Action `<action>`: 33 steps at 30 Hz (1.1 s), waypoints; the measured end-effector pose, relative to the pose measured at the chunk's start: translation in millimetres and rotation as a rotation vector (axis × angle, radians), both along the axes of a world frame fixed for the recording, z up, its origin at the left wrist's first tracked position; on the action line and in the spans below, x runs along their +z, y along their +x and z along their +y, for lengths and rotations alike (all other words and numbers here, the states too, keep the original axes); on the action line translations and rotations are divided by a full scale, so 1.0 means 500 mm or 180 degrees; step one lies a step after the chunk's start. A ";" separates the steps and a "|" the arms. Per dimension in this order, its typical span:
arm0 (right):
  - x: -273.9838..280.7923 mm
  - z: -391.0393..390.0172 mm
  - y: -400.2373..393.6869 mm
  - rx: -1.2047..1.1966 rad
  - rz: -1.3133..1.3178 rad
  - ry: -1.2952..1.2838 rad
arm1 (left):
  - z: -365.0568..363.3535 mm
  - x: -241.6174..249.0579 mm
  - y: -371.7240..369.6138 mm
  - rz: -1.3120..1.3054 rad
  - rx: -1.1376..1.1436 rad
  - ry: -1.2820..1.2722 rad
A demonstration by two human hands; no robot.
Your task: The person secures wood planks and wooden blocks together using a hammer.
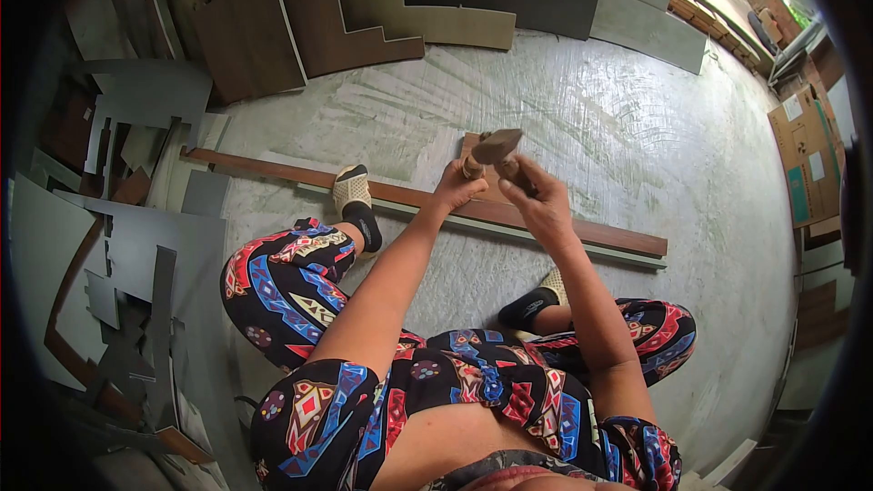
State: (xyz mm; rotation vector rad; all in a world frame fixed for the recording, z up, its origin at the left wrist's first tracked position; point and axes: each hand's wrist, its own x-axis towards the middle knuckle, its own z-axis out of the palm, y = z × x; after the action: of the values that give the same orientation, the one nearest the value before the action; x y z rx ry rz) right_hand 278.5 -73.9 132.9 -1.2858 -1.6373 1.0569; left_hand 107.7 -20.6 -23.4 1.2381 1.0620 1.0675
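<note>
My right hand is closed around the handle of a hammer, whose dark, worn head is raised in front of me. My left hand grips a short, light-brown, rod-like tool just beside the hammer head; its lower end is hidden by my fingers. Below both hands, a small brown board lies across a long, narrow brown strip. Under that strip runs a pale grey-green strip on the floor.
Large panels lean along the back. Stacked grey and brown offcuts crowd the left side. A cardboard box stands at the right. My feet in beige shoes and black socks flank the strips on the concrete floor.
</note>
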 end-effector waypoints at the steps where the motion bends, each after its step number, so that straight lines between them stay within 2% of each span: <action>1: -0.019 0.003 -0.002 -0.0017 -0.0310 0.0093 | 0.002 -0.015 0.001 -0.0082 -0.0011 -0.0010; 2: -0.029 0.004 -0.002 -0.0035 -0.0616 0.0186 | 0.006 -0.029 0.000 -0.0160 -0.0022 -0.0019; 5: -0.001 -0.001 -0.004 0.0024 -0.0406 -0.0258 | 0.005 -0.025 -0.008 0.0143 -0.0165 -0.0080; 11: 0.011 -0.007 -0.012 0.0097 0.0117 0.0069 | 0.006 -0.023 0.011 -0.0180 0.0149 -0.0076; 14: -0.026 -0.003 -0.010 -0.0046 -0.0337 -0.0056 | 0.004 -0.011 0.011 -0.0183 0.0219 0.0014; 17: -0.012 -0.001 -0.006 0.0112 0.0023 -0.0294 | -0.007 0.021 0.008 -0.0059 0.0164 0.0009; 20: 0.022 -0.013 -0.013 0.0109 0.0501 -0.0357 | 0.014 -0.037 0.013 -0.0111 0.0164 0.0032; 21: 0.036 -0.014 -0.015 0.0103 0.0660 -0.0387 | 0.010 -0.030 0.014 -0.0112 0.0161 -0.0020; 25: -0.026 0.004 -0.007 -0.0018 -0.0441 0.0048 | -0.001 0.000 0.016 -0.0156 0.0180 -0.0008; 26: -0.034 0.003 -0.005 -0.0041 -0.0082 -0.0087 | 0.001 0.003 0.015 -0.0180 0.0204 0.0032; 29: 0.004 -0.003 -0.001 0.0075 0.0110 -0.0362 | -0.003 0.014 0.010 -0.0033 0.0111 -0.0099; 30: 0.002 -0.004 -0.002 0.0069 0.0259 -0.0172 | -0.002 0.010 0.013 -0.0054 0.0174 -0.0044; 33: 0.026 -0.012 -0.005 0.0075 0.0446 -0.0305 | 0.002 0.001 0.021 -0.0179 0.0193 -0.0017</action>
State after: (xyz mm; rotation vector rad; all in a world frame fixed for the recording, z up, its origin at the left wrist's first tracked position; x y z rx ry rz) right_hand 276.2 -79.7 145.8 -1.2273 -1.5158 1.2246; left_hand 118.0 -19.8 -22.7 1.1714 1.0643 1.1388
